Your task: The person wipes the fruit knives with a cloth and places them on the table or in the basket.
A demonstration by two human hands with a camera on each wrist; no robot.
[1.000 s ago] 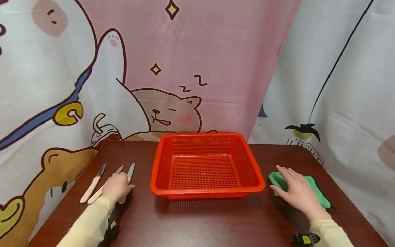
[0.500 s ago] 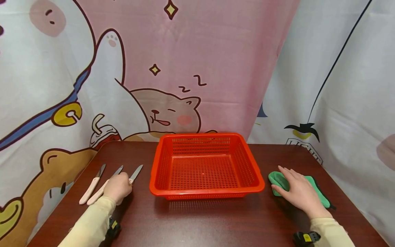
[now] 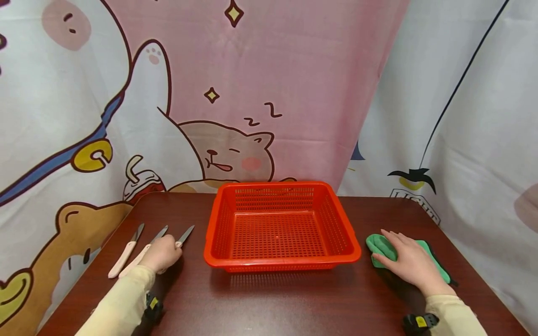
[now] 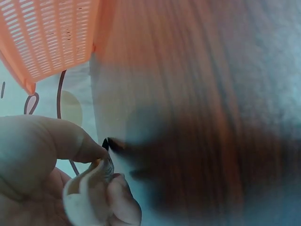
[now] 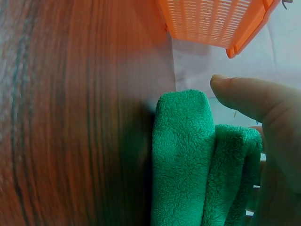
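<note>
On the left of the table, my left hand (image 3: 161, 254) grips a small paring knife (image 3: 185, 234) by its pale handle, the blade pointing away and to the right. In the left wrist view the thumb and fingers curl round that handle (image 4: 87, 200). Two more knives lie to the left of this hand: an outer pale-handled knife (image 3: 123, 260) and another knife (image 3: 136, 261) partly behind the hand. Over at the right, my right hand (image 3: 414, 266) lies with fingers extended over a folded green towel (image 5: 183, 155). Its thumb stands apart from the cloth in the right wrist view.
A red plastic basket (image 3: 283, 262) with perforated walls stands in the middle of the dark wooden table (image 3: 269, 303), between both hands. Nothing shows inside it. Behind the table hangs a printed curtain (image 3: 311, 93) with cartoon animals.
The knife in my left hand has swung its tip to the right, and the fingers have curled closer round its handle. My right hand has shifted only slightly on the towel.
</note>
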